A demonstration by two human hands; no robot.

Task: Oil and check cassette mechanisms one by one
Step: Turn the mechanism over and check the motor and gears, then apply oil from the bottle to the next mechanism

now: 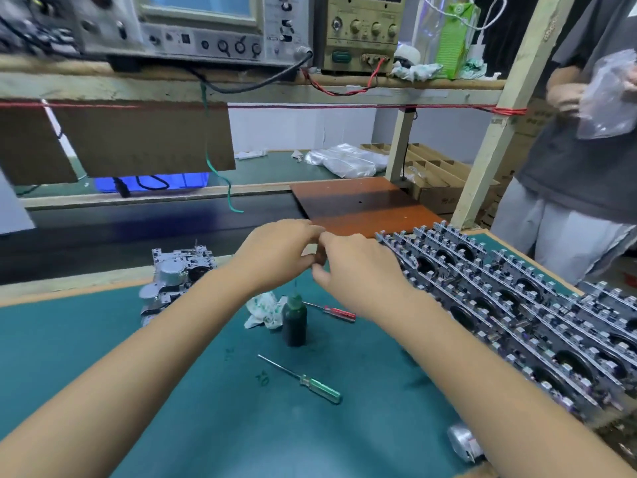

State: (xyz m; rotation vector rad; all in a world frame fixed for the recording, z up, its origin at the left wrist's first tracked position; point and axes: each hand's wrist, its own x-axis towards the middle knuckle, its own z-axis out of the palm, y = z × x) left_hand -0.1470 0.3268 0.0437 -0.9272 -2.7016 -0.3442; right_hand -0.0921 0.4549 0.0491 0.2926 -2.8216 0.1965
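My left hand (279, 253) and my right hand (358, 270) meet fingertip to fingertip above the green mat (172, 391), fingers curled and pinched together. Whether anything small sits between them is hidden. Just below them stands a dark green oil bottle (294, 320) with a thin needle tip, upright. Two cassette mechanisms (175, 281) lie stacked at the mat's far left. A large batch of several cassette mechanisms (524, 315) is packed in rows along the right side, touching my right wrist area.
A green-handled screwdriver (310, 382) lies near the mat's middle and a red-handled one (334, 312) beside a crumpled tissue (263, 310). A small motor (463, 443) lies at front right. A brown board (362, 208) is beyond. A person (586, 150) stands at right holding a plastic bag.
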